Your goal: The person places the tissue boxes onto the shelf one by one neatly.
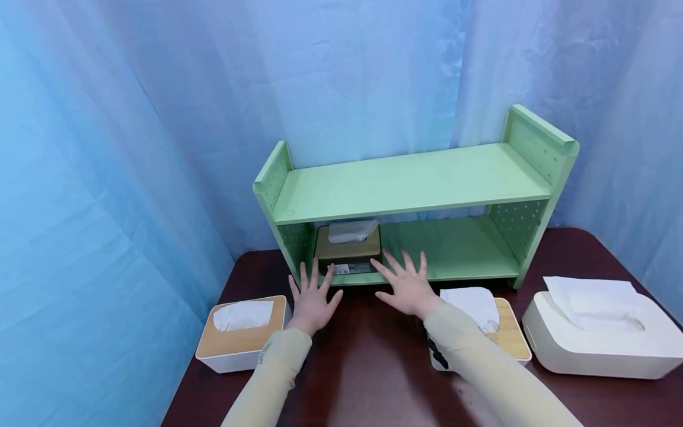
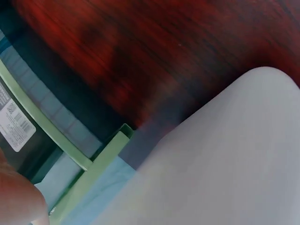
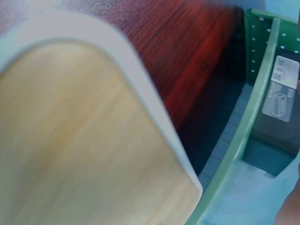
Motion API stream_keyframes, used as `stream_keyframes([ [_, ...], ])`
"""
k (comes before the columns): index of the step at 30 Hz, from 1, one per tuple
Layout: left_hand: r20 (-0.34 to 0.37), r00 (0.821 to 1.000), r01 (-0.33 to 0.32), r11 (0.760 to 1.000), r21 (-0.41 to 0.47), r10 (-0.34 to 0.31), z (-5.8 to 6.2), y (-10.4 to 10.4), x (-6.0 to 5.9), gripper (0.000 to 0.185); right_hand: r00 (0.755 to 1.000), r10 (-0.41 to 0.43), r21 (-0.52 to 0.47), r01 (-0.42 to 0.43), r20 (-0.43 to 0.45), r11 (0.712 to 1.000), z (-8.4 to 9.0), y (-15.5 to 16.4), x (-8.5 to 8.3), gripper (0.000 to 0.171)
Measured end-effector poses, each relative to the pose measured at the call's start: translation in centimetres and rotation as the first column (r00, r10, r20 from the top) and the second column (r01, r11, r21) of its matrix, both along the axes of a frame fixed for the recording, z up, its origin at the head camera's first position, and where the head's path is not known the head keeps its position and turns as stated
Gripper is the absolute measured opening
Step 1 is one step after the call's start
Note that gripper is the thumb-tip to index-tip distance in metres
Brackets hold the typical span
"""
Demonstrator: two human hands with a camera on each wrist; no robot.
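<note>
A dark tissue box with a wooden lid and a white tissue poking out sits at the left end of the green shelf's lower level. Its white label shows in the wrist views. My left hand lies flat over the table just in front of the box, fingers spread. My right hand is beside it, fingers spread too, with its fingertips at the box's front right corner. I cannot tell whether either hand touches the box. Neither holds anything.
The dark wooden table carries a white tissue box with a wooden lid at the left. A second one lies by my right forearm, and a larger all-white tissue box at the far right. Blue curtains hang behind.
</note>
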State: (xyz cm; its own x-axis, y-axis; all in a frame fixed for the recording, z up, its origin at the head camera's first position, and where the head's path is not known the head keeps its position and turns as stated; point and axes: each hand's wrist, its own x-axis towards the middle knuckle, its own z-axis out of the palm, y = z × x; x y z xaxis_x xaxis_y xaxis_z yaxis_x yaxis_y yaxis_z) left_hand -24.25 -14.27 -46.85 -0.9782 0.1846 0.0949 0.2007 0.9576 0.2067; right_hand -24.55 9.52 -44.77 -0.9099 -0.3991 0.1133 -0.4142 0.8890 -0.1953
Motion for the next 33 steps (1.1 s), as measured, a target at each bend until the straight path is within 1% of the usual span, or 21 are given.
stream_keyframes([
  [3,-0.047,0.999,0.025,0.999,0.037,-0.023,0.2,0.3,0.4,0.063,1.0,-0.002,-0.045,0.001,-0.014,0.999,0.2,0.6,0.3,0.069],
  [9,-0.101,0.993,0.067,0.995,0.067,-0.06,1.1,1.4,1.5,0.064,0.998,-0.017,-0.13,0.01,-0.055,0.991,0.9,2.0,1.6,0.067],
  [15,-0.129,0.989,0.083,0.993,0.079,-0.073,1.9,2.5,2.8,0.065,0.995,-0.047,-0.193,0.029,-0.089,0.981,1.5,3.5,3.5,0.065],
  [18,-0.158,0.983,0.111,0.987,0.115,-0.092,2.1,3.1,3.4,0.065,0.993,-0.054,-0.224,0.03,-0.101,0.974,1.7,4.3,4.6,0.065],
  [21,-0.176,0.978,0.144,0.976,0.164,-0.115,1.9,3.9,4.2,0.065,0.994,-0.058,-0.249,0.032,-0.098,0.968,1.8,5.2,5.7,0.065],
  [25,-0.181,0.971,0.191,0.958,0.214,-0.153,1.1,5.0,5.4,0.065,0.992,-0.084,-0.274,0.054,-0.096,0.96,1.4,6.6,7.0,0.064],
  [30,-0.165,0.968,0.228,0.934,0.274,-0.188,0.2,6.4,6.6,0.065,0.977,-0.102,-0.326,0.036,-0.188,0.945,0.4,8.4,8.2,0.063],
  [33,-0.162,0.965,0.245,0.923,0.296,-0.205,-0.1,7.4,7.2,0.066,0.965,-0.111,-0.345,0.022,-0.239,0.938,-0.2,9.8,9.0,0.064],
])
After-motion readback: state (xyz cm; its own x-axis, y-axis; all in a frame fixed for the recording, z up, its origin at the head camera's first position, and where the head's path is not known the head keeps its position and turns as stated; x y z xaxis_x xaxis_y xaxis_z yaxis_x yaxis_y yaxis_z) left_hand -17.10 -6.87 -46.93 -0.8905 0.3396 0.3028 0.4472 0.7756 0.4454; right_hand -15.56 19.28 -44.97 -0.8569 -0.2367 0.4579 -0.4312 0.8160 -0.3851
